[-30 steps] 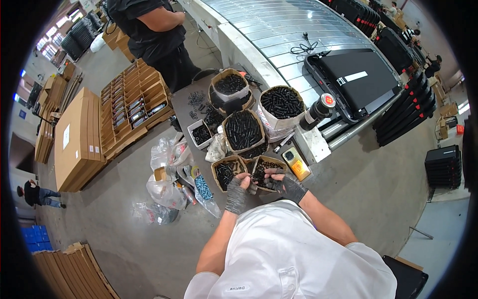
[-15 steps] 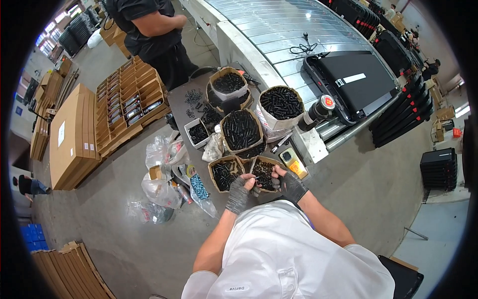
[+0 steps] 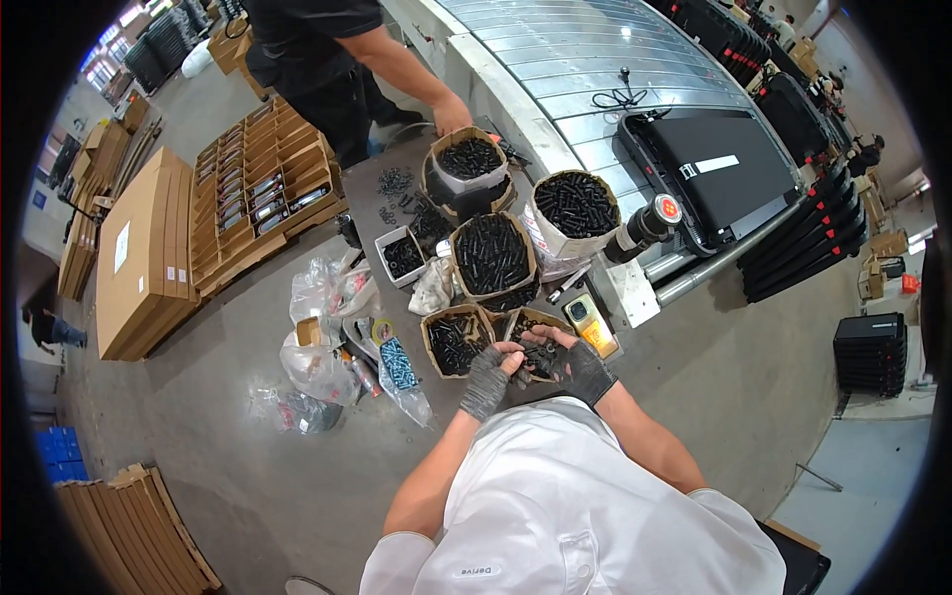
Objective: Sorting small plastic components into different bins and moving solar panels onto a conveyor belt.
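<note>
Both of my hands wear dark fingerless gloves and meet over a small brown bag of black screws point(image 3: 531, 327). My left hand point(image 3: 488, 380) and my right hand point(image 3: 585, 367) are curled around a bunch of small black screws point(image 3: 538, 355) held between them. Another open brown bag of black parts point(image 3: 453, 342) sits just left of them. Behind these stand larger bags full of black parts point(image 3: 491, 255), point(image 3: 575, 206), point(image 3: 468, 161).
Another person in black reaches a hand point(image 3: 451, 114) to the far bag. Clear plastic bags point(image 3: 322, 342) lie on the grey floor at left. Cardboard boxes point(image 3: 139, 253) and trays of parts point(image 3: 263, 188) stand further left. A black case point(image 3: 729, 174) lies on a metal conveyor.
My hands stay at the small bag, fingers working through the screws. The other person has bent in and put a hand on the far bag.
</note>
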The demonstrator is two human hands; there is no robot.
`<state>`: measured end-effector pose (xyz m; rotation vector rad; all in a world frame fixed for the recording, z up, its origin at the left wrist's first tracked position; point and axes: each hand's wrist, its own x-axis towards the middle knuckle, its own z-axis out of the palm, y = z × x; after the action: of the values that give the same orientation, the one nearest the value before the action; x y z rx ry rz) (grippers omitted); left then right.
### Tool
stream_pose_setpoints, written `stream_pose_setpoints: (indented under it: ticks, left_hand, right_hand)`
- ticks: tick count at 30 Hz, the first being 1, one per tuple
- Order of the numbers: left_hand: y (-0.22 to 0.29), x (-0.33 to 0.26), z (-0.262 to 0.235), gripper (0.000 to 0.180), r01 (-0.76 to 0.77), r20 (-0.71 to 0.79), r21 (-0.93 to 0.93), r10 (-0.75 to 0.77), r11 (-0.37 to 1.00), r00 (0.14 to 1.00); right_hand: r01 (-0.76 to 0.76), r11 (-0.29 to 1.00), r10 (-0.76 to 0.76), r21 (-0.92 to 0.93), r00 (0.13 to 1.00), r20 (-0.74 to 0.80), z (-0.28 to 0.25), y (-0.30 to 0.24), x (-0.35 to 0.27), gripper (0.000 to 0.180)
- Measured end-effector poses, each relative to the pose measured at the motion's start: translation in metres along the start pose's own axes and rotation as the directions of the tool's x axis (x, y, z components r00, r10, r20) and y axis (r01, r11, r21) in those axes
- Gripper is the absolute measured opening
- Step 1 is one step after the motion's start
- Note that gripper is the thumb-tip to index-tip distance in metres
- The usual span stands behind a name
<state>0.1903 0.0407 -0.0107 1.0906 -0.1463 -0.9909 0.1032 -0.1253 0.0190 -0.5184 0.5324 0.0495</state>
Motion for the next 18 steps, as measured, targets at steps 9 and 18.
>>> stream_pose_setpoints:
  ticks: [9,18]
  left_hand:
    - [-0.002,0.002,-0.003,0.023,0.000,-0.004,0.018,0.000,1.000,1.000]
    - [-0.001,0.006,0.005,0.018,-0.033,-0.062,0.104,0.039,0.994,0.997]
  right_hand:
    - [-0.017,0.995,0.022,-0.094,0.998,0.057,0.006,-0.001,-0.001,0.041]
    - [0.033,0.996,-0.029,-0.081,0.998,0.047,0.011,0.005,0.003,0.042]
